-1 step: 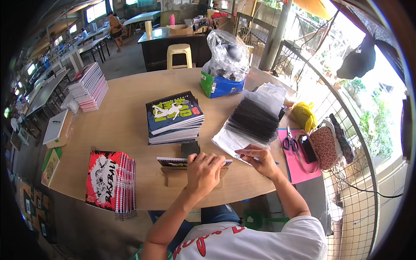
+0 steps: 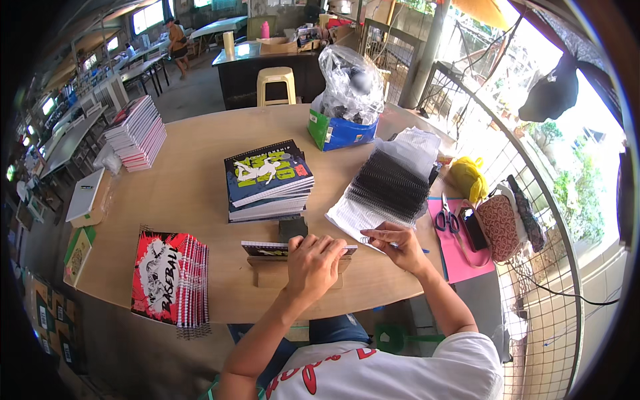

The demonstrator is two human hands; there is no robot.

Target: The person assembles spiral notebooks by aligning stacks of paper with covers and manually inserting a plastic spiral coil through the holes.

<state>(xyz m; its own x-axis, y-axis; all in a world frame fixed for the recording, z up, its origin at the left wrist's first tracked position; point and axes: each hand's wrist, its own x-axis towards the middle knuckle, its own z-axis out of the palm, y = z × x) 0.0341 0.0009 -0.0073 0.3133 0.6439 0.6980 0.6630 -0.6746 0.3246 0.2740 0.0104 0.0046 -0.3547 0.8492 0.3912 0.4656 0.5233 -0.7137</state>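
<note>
My left hand (image 2: 313,263) is closed over the upper edge of a notebook (image 2: 257,249) standing upright, its punched edge up, in a small brown wooden stand (image 2: 270,275). Just to the right, my right hand (image 2: 399,245) pinches a thin dark binding wire (image 2: 366,233) between thumb and fingers. Most of that wire is hidden by the fingers. Beyond the stand a small black block (image 2: 293,229) lies on the table. Dark loop binding wires (image 2: 390,183) are spread in a bundle on white paper beyond my right hand.
Blue-covered notebooks (image 2: 267,177) are stacked mid-table, and red-covered bound ones (image 2: 167,277) lie at the left front edge. Another notebook stack (image 2: 137,133) stands far left. Scissors (image 2: 445,217), a pink sheet (image 2: 467,260) and a patterned pouch (image 2: 501,227) are at right. Behind stands a blue-green box (image 2: 347,133).
</note>
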